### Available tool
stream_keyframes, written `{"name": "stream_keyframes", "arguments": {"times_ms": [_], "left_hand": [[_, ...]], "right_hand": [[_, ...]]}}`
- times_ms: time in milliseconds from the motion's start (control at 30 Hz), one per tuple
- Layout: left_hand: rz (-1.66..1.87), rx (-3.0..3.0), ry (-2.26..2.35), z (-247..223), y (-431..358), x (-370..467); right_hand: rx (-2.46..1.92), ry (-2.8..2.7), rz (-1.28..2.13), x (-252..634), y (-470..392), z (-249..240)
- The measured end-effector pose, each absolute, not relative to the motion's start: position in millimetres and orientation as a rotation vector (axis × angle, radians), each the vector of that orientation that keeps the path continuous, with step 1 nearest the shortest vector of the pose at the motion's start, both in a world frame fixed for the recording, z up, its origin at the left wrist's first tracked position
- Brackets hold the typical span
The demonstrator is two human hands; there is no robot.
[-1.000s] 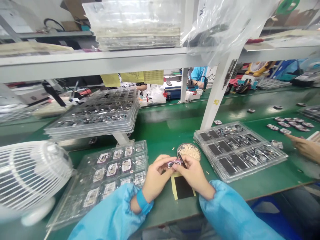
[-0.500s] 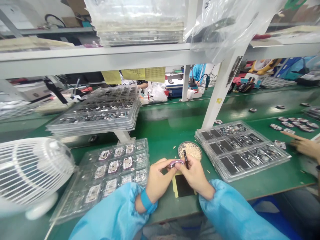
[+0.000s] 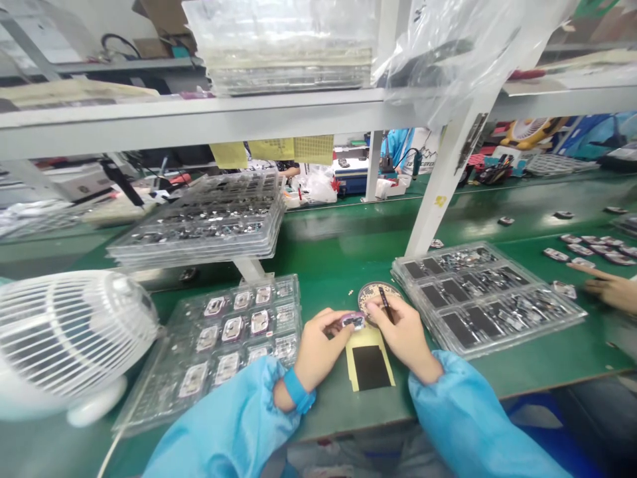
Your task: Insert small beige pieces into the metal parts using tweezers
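My left hand point(image 3: 321, 348) pinches a small purple-rimmed part point(image 3: 353, 321) between thumb and fingers, its pale face with dark spots showing. Just right of it, my right hand point(image 3: 405, 337) grips black tweezers point(image 3: 385, 304), tilted with the upper end showing; their tips are hidden. Behind the right hand is a round dish point(image 3: 365, 291) of small pale pieces, partly covered by it. Below the hands a black rectangle point(image 3: 372, 367) lies on a yellow sheet point(image 3: 354, 350) on the green table.
At left stand a white fan point(image 3: 74, 338) and a clear tray point(image 3: 169, 358) of similar parts. A stack of compartment trays point(image 3: 448, 325) lies at right, near a pillar point(image 3: 438, 192). Another person's hand point(image 3: 610, 289) points at parts at far right. A shelf point(image 3: 298, 113) crosses above.
My right hand has moved right and slightly apart from the purple-rimmed part, taking the tweezers along. The part has turned to show its face. The view has shifted slightly.
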State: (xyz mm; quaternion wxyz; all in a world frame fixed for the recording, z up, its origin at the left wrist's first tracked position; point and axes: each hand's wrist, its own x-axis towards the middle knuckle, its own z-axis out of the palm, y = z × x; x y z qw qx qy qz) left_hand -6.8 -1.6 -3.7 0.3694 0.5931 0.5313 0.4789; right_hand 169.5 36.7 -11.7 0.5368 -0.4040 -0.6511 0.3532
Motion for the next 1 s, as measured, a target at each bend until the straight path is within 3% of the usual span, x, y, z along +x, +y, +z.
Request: {"name": "stream_keyframes", "arguments": {"times_ms": [133, 633, 767, 1000], "left_hand": [[1.198, 1.712, 1.423, -1, -4, -7], [1.017, 1.957, 1.526, -1, -7, -8], [0.836, 2.147, 1.644, 14, -11, -14], [0.554, 2.075, 1.906, 47, 54, -55]], "right_hand": [[-0.775, -1.816, 0.654, 179, 38, -10], [-0.694, -2.056, 0.679, 180, 36, -24], [-0.824, -1.997, 0.739, 189, 38, -24], [-1.217, -1.922, 0.385, 209, 53, -40]]}}
